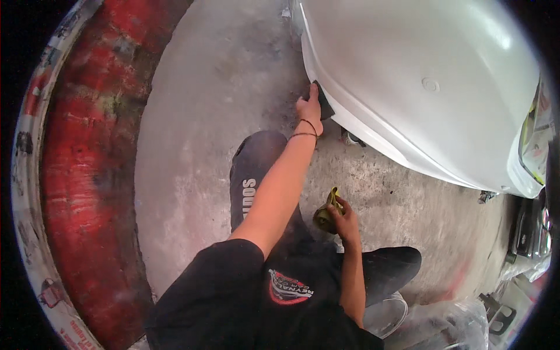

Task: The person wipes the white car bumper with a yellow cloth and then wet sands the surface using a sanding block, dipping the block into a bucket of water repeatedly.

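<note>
A large glossy white car body panel (pixel 379 64), which looks like a bumper, takes up the upper right. My left hand (pixel 310 108) reaches forward to its near left edge. It is closed on a dark, flat pad (pixel 325 104), pressed against that edge; the pad's exact kind is hard to make out. Closer to my body, between my knees, my right hand (pixel 345 221) grips a bunched yellow-green cloth (pixel 325 219) above the floor, apart from the panel. Part of the cloth is hidden behind the fingers.
Grey, stained concrete floor (pixel 198 128) lies beneath me. A red-painted strip (pixel 76 192) curves along the left. Below the panel's edge sits a small dark object (pixel 351 138). Clear plastic sheeting (pixel 437 324) lies at the lower right, with a shiny black part (pixel 529 230) beyond it.
</note>
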